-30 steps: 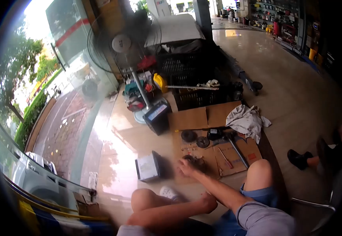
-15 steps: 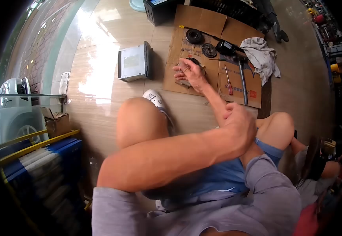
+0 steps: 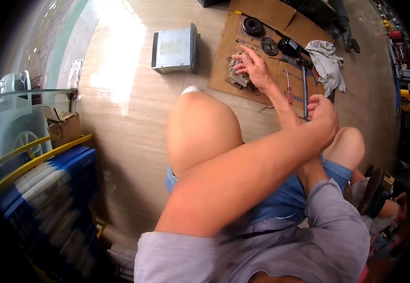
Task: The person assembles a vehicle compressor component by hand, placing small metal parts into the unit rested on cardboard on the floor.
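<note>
My right hand (image 3: 257, 70) hovers palm-sideways with its fingers spread, holding nothing. Just below and beside it, on a flattened cardboard sheet (image 3: 224, 70), sits a greyish metal part (image 3: 237, 81), partly hidden by the hand. My left arm crosses over the right one. My left hand (image 3: 323, 112) is on the far side of the right forearm, its fingers curled in, with no object visible in them. Nearest to it lie a hammer-like tool with a long dark handle (image 3: 305, 89) and a screwdriver with a red handle (image 3: 290, 95).
On the cardboard are a black ring-shaped pulley (image 3: 252, 26), a dark disc (image 3: 269, 46), a black tool (image 3: 290, 47) and a whitish cloth (image 3: 326, 68). A silver box-shaped unit (image 3: 173, 48) stands on the tiles. A blue-and-yellow rack (image 3: 49, 174) is at left.
My left hand has come off the right forearm toward the right. The view has shifted, so the cardboard and silver unit appear higher. My right hand stays spread near the metal part.
</note>
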A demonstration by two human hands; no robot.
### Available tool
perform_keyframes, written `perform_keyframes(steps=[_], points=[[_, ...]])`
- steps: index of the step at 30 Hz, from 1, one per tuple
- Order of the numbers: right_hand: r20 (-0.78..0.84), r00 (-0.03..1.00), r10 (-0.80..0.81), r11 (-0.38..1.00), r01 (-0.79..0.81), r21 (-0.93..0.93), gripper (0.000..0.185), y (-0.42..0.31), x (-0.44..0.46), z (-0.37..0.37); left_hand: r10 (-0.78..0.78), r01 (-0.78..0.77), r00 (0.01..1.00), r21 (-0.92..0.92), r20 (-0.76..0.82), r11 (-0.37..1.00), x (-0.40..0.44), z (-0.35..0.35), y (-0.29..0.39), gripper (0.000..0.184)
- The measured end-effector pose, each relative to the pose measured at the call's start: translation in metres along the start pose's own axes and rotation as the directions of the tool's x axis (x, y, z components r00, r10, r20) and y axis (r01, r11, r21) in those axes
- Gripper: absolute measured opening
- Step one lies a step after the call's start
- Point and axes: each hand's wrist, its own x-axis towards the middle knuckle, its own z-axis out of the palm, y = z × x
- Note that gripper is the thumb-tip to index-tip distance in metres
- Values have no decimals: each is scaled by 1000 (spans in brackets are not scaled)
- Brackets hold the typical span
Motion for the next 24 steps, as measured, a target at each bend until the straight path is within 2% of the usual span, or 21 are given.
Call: perform_keyframes(steps=[2,3,6,9,10,11,14,15,18,19,22,24], points=[[16,993,114,972,-115,204,54,-7,-5,0,-47,47,998,16,-36,999,-3,-4,-10,37],[16,985,173,960,-172,220,57,-10,-7,-2,-91,91,996,41,-13,995,-7,-6,-13,38],[60,973,224,972,-227,58,58,-4,0,-15,-194,188,979,94,66,978,-13,-7,-22,39],[34,993,115,935,-96,-342,50,-9,4,-13,-222,208,958,91,180,974,-6,-2,-26,40],[45,997,67,878,-37,-477,47,-13,5,-10,-233,218,946,89,225,972,-5,-2,-25,40],[87,995,-44,779,88,-621,43,-8,9,-8,-243,228,932,87,268,970,-5,-2,-25,39],[34,999,-4,986,9,-164,44,-14,4,12,-228,211,961,118,156,970,-6,28,-25,39],[54,999,-2,999,5,-41,46,-13,7,12,-153,135,967,99,202,986,-22,16,-30,38],[17,999,37,966,-40,256,53,-13,5,9,-164,149,975,102,152,983,-26,16,-30,37],[48,997,61,957,-72,281,60,-11,7,5,-181,167,974,109,138,980,-26,15,-29,37],[-32,998,45,982,-38,185,57,-8,9,6,-199,189,975,99,103,977,-26,12,-27,37],[-71,992,108,930,-76,358,59,-5,7,6,-170,165,981,58,94,985,-25,11,-28,38]])
